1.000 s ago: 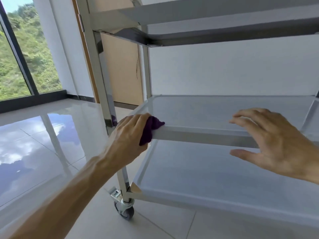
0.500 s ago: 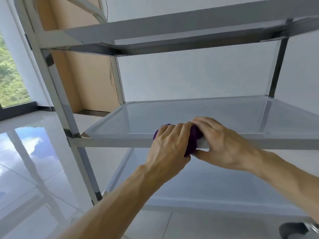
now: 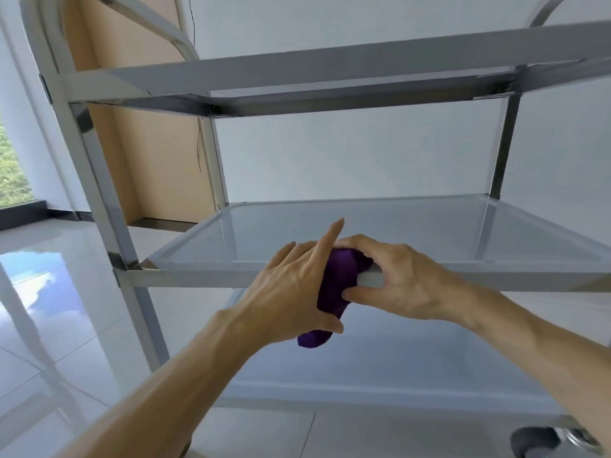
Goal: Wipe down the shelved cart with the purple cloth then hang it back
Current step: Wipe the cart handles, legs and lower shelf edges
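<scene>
Directly ahead we face a three-tier stainless steel cart (image 3: 330, 71) with square posts and shallow, raised-lip shelves, smooth and mirror-bright. At the front rim of the middle shelf (image 3: 429, 233) both our hands meet on a small bunched purple cloth (image 3: 335, 282), which drapes over that rim and hangs a little below it. Our left hand (image 3: 291, 292) cups the cloth loosely, forefinger lifted and thumb pressing its lower fold; our right hand (image 3: 400, 279) pinches its upper part, fingers curled over the lip, thumb beneath. We judge the cloth light, soft and floppy, best gathered in a full palm; the steel looks hard and slick. A grey caster wheel (image 3: 542, 441) sits on glossy white floor tiles (image 3: 49, 309).
</scene>
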`<state>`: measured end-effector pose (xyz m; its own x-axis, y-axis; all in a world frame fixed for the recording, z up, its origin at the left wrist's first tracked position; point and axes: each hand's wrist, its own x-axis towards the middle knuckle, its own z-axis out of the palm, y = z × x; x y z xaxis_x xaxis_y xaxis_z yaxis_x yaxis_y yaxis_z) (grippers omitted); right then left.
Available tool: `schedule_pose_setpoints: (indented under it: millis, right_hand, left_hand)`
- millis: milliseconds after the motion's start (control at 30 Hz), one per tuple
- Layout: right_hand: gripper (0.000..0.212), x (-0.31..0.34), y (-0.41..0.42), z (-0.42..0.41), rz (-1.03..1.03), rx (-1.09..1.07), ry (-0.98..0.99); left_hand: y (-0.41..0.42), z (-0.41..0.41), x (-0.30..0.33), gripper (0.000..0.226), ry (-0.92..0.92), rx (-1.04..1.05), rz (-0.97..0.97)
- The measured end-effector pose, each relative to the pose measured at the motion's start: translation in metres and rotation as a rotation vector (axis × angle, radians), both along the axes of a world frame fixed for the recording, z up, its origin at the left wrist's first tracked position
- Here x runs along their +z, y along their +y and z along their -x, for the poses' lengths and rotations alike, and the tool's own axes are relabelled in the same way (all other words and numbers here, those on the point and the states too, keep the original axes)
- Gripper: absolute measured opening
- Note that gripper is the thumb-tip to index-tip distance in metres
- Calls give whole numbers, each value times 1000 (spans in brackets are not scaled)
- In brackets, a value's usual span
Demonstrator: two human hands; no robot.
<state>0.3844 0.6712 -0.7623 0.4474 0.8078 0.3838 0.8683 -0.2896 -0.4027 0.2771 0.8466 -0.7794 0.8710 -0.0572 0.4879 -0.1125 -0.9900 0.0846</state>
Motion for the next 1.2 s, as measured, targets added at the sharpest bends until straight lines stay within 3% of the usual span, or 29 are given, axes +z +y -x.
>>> schedule_pose_setpoints:
  millis: [100,233,333,400,500,567,700,867,1033,1200]
  right_hand:
    - [55,-2,0,1,11,-23,-33]
    - [52,-2,4,1,18,-27,-39]
    - [52,3,6,2,36,-19,-20]
    - [64,6,8,4,118,-24,-107]
    - [101,10,22,16,233,-27,-331]
    - [107,7,36,26,200,-37,-447]
    - [88,-8,52,30,147,-125,-595]
    - [72,-13,48,20,130,-141,-661]
    - [67,-12,3,2,126,-181,-642]
    - [67,-18,-66,-25,79,-272,-657]
  left_hand:
    - [22,9,6,126,24,51,35]
    - [39,15,9,95,30,56,-54]
    - [45,18,13,90,10,30,-66]
    - [48,19,13,84,-11,35,-56]
    - [46,17,9,80,-20,36,-24]
    - [45,14,6,78,16,29,95]
    - [51,13,-3,84,8,18,225]
    - [59,11,-12,94,-45,24,107]
    - [59,10,-18,71,-109,0,-88]
    - [53,7,-17,46,-199,-49,-67]
